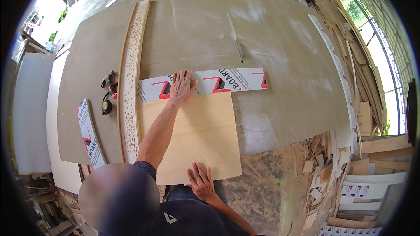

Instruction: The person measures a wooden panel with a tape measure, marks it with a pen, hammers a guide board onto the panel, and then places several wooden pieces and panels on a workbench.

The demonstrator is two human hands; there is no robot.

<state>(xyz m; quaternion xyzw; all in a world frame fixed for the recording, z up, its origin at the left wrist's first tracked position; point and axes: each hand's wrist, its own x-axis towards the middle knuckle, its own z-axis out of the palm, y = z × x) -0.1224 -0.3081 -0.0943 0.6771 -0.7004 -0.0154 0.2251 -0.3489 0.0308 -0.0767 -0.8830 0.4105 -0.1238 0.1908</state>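
Observation:
A pale square plywood panel [201, 135] lies at the near edge of a large grey-brown worktop [288, 100]. Along its far edge runs a white strip of board [245, 78] with red and black print. My left hand [183, 88] rests flat on that strip, fingers stretched forward. On the panel's near edge lies my right hand [201, 183], its fingers spread and holding nothing. The left ends of panel and strip meet a long board [131, 65] with a speckled face and wooden edges, which runs away from me.
Left of the long board are a claw hammer [108, 80], a black tape measure [106, 106] and another printed strip [91, 133]. A thin dark sliver [239, 50] lies farther back. Wood offcuts [317, 170] heap at the near right; long planks [354, 57] are stacked beyond the right edge.

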